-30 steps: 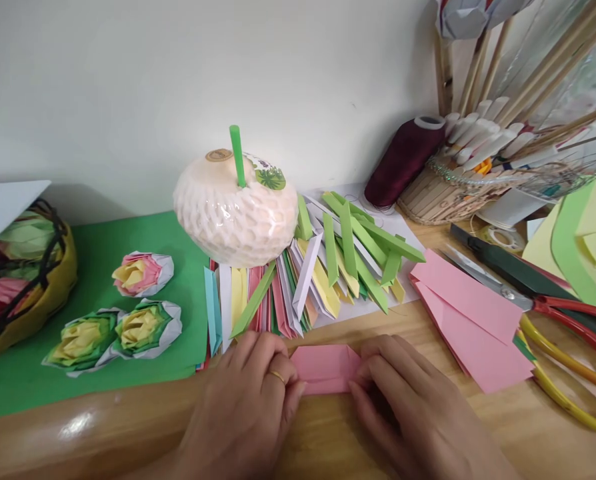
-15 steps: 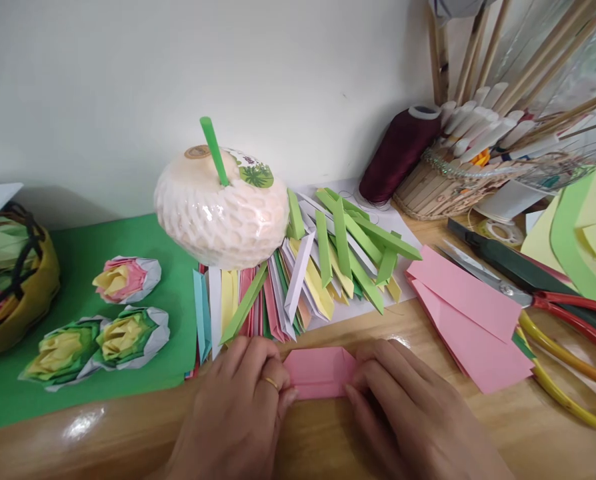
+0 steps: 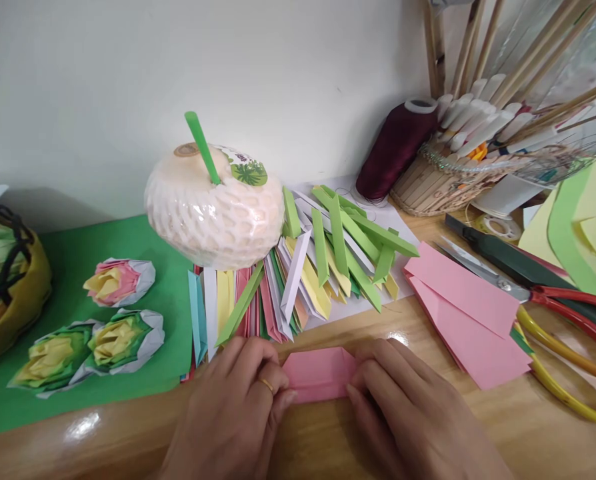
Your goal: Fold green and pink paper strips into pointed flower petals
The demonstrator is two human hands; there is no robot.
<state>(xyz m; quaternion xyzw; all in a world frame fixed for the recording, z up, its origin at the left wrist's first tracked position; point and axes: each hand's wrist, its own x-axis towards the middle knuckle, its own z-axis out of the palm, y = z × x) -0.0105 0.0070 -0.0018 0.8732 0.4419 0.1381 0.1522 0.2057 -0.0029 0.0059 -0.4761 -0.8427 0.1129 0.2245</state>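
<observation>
Between my hands a pink paper piece [image 3: 320, 375] lies on the wooden table, with its corners folded in. My left hand [image 3: 238, 407] pinches its left end between thumb and fingers; a ring is on one finger. At the other end, my right hand [image 3: 408, 400] grips the paper with curled fingertips, which hide that edge. Just beyond is a pile of folded paper strips [image 3: 308, 287] in green, white, yellow and pink. Flat sheets of pink paper [image 3: 471, 313] are stacked to the right.
A wrapped coconut [image 3: 215, 217] with a green straw stands behind the strips. Paper lotus flowers [image 3: 125, 340] sit on green card [image 3: 173, 260], left. Scissors [image 3: 523, 290], a maroon thread cone [image 3: 395, 150] and a basket of pens and sticks [image 3: 433, 180] are at right.
Both hands keep hold of the pink paper, almost unmoved. The background has shifted slightly left as the camera view moved.
</observation>
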